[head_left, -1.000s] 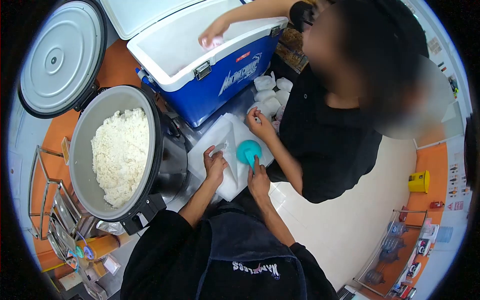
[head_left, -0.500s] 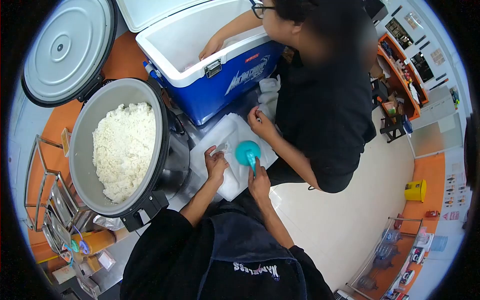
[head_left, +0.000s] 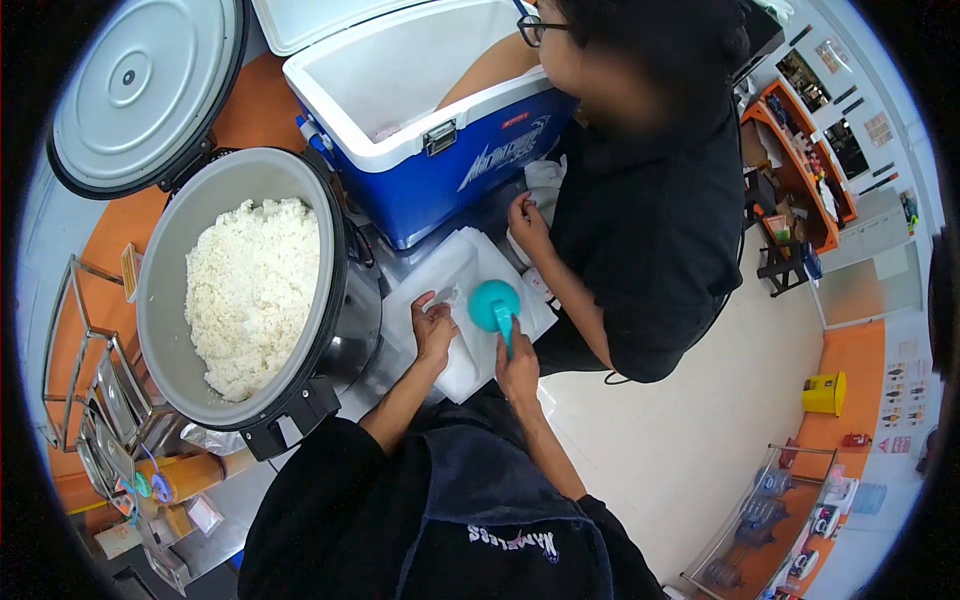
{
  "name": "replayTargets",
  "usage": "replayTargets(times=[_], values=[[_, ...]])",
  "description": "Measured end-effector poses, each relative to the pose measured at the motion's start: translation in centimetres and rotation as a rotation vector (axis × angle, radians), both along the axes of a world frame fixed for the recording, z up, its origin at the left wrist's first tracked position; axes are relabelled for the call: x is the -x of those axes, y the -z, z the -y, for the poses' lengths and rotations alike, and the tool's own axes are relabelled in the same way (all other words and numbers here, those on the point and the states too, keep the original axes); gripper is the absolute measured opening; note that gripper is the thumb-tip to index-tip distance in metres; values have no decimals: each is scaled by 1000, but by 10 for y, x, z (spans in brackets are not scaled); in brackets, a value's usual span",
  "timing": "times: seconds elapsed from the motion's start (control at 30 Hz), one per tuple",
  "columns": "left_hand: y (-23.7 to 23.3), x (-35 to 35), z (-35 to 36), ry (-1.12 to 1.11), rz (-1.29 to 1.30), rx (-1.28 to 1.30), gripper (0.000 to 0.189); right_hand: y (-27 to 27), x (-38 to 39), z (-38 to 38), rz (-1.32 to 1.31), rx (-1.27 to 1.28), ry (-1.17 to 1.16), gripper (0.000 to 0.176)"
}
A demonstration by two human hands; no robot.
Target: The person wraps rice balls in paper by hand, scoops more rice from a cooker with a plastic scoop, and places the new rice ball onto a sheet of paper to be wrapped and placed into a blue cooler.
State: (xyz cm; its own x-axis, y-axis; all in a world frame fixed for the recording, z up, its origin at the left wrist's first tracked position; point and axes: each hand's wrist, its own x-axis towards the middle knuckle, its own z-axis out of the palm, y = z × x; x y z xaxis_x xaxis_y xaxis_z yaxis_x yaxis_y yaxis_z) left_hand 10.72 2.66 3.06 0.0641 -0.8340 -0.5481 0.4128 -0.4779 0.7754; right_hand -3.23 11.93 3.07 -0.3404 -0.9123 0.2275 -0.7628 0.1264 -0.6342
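"At the left, what stands?"

"You have an open cooker (head_left: 160, 290) with white rice (head_left: 255, 300). Then your left hand (head_left: 433, 332) is at the white sheets (head_left: 462, 372); I cannot tell if it grips."

"And further right?"

"Over the sheets is the turquoise scoop (head_left: 492, 304); your right hand (head_left: 517, 368) is wrapped around its handle (head_left: 506, 334)."

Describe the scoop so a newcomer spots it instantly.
Find the big open rice cooker, then the white sheets to its right. Over them is the scoop. Its teal colour and rounded head set it apart from the white sheets.
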Motion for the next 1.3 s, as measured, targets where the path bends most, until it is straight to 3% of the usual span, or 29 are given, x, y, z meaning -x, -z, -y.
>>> replayTargets(times=[0.07,0.2,0.23,0.33,0.47,0.53,0.6,0.63,0.73,0.87,0.9,1.07,1.13,1.2,1.3], values=[[2,0,0,0,17,-4,43,1,-3,0,-50,-161,12,47],[8,-6,-1,32,10,21,45,0,6,0,-53,-80,119,49],[5,-5,-1,45,11,21,45,0,6,1,-41,56,24,49],[-3,0,0,18,32,-8,42,1,-2,0,-56,-138,-59,48],[4,-5,0,18,8,12,42,7,11,-2,-61,-124,129,48],[2,-3,0,22,-6,3,43,3,9,-1,-69,-60,133,48],[4,-2,0,27,6,5,43,1,3,-1,-114,-75,-18,48],[4,-2,1,24,22,11,43,2,3,-1,-136,-180,-4,48],[-1,-2,-1,3,-26,26,42,2,9,-2,-136,-130,123,48],[2,-2,1,48,7,16,42,1,4,-1,-112,-81,-2,49],[-1,-1,2,39,21,10,42,-4,2,-1,-67,-198,15,47],[6,-3,1,23,29,16,41,-3,8,0,-50,-185,148,48],[3,-3,1,47,39,9,40,-1,5,-1,-54,-70,-22,48],[-1,-2,0,44,32,7,40,-2,3,-4,-74,-209,-27,50],[1,-5,0,25,23,19,39,-5,5,-4,-75,-214,131,47]])
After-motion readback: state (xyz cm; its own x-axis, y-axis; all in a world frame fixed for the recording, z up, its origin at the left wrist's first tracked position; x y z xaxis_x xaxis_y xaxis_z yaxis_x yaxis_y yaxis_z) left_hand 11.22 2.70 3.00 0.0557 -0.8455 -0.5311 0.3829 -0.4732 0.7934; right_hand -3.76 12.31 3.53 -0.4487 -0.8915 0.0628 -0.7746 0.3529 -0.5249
